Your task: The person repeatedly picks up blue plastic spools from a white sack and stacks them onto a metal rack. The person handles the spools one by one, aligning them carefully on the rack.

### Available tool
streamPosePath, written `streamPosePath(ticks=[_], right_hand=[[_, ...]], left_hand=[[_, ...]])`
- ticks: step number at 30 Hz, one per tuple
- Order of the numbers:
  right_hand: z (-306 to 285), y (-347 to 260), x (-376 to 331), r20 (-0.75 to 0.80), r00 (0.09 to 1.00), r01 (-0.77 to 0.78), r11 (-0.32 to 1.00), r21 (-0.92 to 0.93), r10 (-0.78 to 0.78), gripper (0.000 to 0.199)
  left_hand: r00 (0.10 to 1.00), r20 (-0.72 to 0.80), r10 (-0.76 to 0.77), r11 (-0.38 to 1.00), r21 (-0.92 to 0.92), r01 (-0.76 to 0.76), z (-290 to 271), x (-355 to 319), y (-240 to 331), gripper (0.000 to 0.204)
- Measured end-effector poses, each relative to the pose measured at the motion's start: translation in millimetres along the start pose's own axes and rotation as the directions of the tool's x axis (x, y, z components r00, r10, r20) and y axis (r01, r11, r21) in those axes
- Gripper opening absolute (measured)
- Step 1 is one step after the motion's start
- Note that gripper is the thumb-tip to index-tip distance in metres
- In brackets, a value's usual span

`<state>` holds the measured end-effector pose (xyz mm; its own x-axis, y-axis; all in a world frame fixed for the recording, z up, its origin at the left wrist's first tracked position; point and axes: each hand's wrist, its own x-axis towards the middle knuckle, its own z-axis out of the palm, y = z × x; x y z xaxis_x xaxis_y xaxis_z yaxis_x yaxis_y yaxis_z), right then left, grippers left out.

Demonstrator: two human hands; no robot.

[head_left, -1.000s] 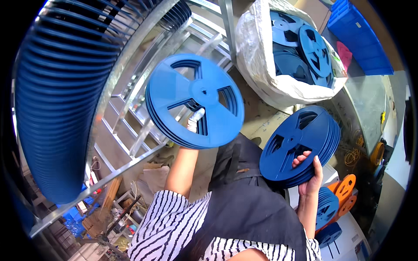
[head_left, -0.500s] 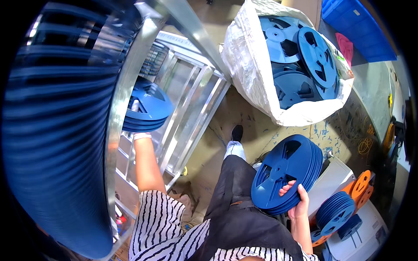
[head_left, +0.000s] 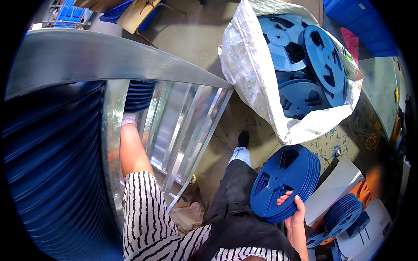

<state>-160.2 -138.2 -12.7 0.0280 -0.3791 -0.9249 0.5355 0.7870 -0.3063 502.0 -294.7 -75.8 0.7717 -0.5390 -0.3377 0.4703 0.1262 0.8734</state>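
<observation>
Compared with half a second ago, the left hand (head_left: 129,118) has gone farther into the metal rack (head_left: 87,61), and the left stack of blue reels (head_left: 140,96) now sits partly behind an upright post (head_left: 114,148). A broad rail of the rack also crosses the far left now, while the right stack of blue reels (head_left: 266,202) keeps almost the same place near the person's lap.

Only a light-coloured covering at the wrist shows of the left hand, just on the near side of the left stack; its fingers are hidden, so I cannot tell whether they grip the reels or have let go. The right hand (head_left: 296,213) is closed on the right stack, its fingers curled through an opening in the front reel and its thumb by the outer edge. This stack is tilted, with the front reel's face showing.

Along the left, a long row of dark blue reels (head_left: 52,174) stands packed edge to edge. At the far right, a white sack (head_left: 248,61) holds lighter blue reels (head_left: 289,62), with a pink cloth (head_left: 349,43) and a blue crate (head_left: 370,30) beyond it. At the near right, small blue reels (head_left: 342,213) and an orange reel (head_left: 360,191) are beside a white box (head_left: 324,191).
</observation>
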Motion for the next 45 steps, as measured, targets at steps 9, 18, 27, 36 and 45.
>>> streamPosePath(ticks=[9,18,27,36,45], right_hand=[[-1.1,-14.0,-3.1,-0.11,0.99,0.087,0.996,-0.021,-0.089,0.038],[-30.3,-26.4,-27.5,-0.134,0.974,0.185,0.983,0.003,-0.183,0.042],[-61.3,-18.9,-32.3,-0.179,0.955,0.24,0.971,-0.012,-0.238,0.041],[-71.1,3.6,-15.9,-0.244,0.963,0.117,0.993,-0.008,-0.115,0.04],[-48.2,14.0,-10.7,-0.263,0.959,0.111,0.994,0.015,-0.103,0.042]], left_hand=[[0.997,-0.044,0.06,0.998,-0.002,-0.06,10.2,-30.7,-1.1,0.058],[0.995,-0.026,0.099,0.994,-0.044,-0.1,30.7,-75.8,4.6,0.062],[0.985,-0.042,0.168,0.986,0.002,-0.168,34.4,-77.5,-4.4,0.066],[0.989,0.145,0.043,0.998,0.043,-0.049,-23.4,-24.0,-3.9,0.082],[0.982,0.1,0.163,0.976,0.132,-0.176,3.2,-45.9,-1.1,0.066]])
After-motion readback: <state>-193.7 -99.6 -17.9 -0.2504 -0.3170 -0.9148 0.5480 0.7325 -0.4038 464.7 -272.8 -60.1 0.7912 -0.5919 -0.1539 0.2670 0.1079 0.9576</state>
